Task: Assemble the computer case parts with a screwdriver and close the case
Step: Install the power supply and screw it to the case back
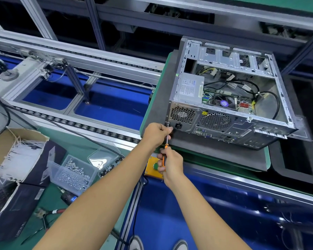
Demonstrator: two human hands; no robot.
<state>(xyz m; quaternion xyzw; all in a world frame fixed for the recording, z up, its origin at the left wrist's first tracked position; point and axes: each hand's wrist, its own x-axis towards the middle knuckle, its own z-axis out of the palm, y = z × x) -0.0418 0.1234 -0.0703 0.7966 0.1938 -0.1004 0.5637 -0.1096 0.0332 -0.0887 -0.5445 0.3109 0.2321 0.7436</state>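
Observation:
An open computer case [229, 123] lies on its side on a dark mat [215, 152], its rear panel facing me and the inside exposed with power supply, cables and board. My right hand [170, 163] grips the orange-and-black handle of a screwdriver [167, 141], whose thin shaft points up at the lower left corner of the rear panel. My left hand [156, 133] is curled around the shaft near the tip, right at that corner by the power supply grille. Whether a screw sits at the tip is hidden by the fingers.
Clear plastic boxes of screws [74, 175] sit on the green bench at left, with cardboard boxes [16, 152], pliers [49, 213] and a black cable. A yellow box with a green button [154, 167] is under my right hand. A roller conveyor [76, 123] runs behind.

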